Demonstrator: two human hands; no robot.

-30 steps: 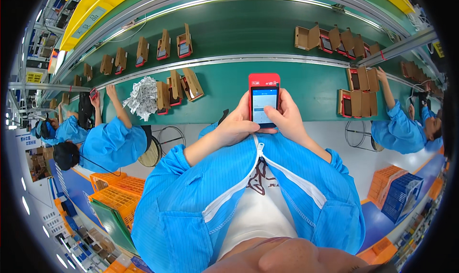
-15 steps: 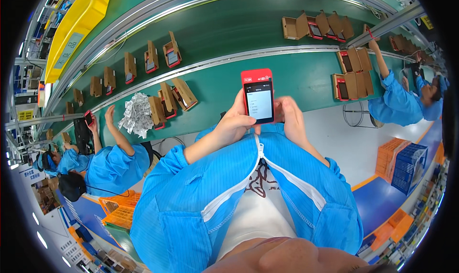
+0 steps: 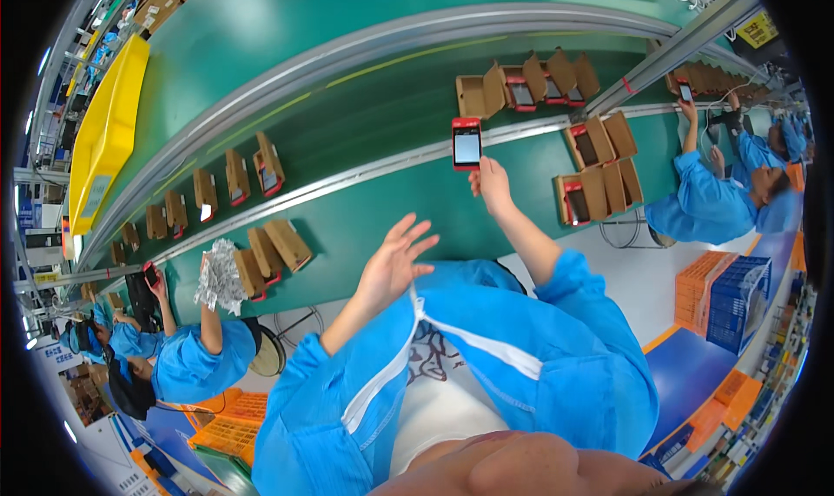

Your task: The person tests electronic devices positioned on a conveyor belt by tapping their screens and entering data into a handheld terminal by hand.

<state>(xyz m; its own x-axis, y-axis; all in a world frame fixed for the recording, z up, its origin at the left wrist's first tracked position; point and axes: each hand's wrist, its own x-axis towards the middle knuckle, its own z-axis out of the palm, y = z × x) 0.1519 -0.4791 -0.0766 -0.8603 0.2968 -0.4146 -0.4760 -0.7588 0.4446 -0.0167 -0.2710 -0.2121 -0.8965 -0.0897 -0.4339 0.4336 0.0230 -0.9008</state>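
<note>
My right hand (image 3: 492, 186) is stretched out over the green bench, its fingers closed on the lower end of a red handheld device (image 3: 466, 144). The device is held screen up; its screen is lit pale and its top edge is close to an open, seemingly empty cardboard box (image 3: 473, 96) on the conveyor. My left hand (image 3: 395, 263) is apart from it, nearer my body, fingers spread and holding nothing. Open cardboard boxes with red devices (image 3: 519, 95) inside stand just right of that empty box. More open boxes (image 3: 575, 199) rest on the bench to the right.
Metal rails (image 3: 373, 170) separate the bench from the green conveyor. At left, cardboard boxes (image 3: 287, 244) stand beside a heap of crumpled silvery-white pieces (image 3: 222, 279). Co-workers in blue sit on both sides; one on the left (image 3: 204, 357) reaches to the heap. A metal post (image 3: 647, 66) slants at right.
My right hand has taken the red device forward, away from my body toward the conveyor. My left hand has let go of it and opened. The whole view has shifted.
</note>
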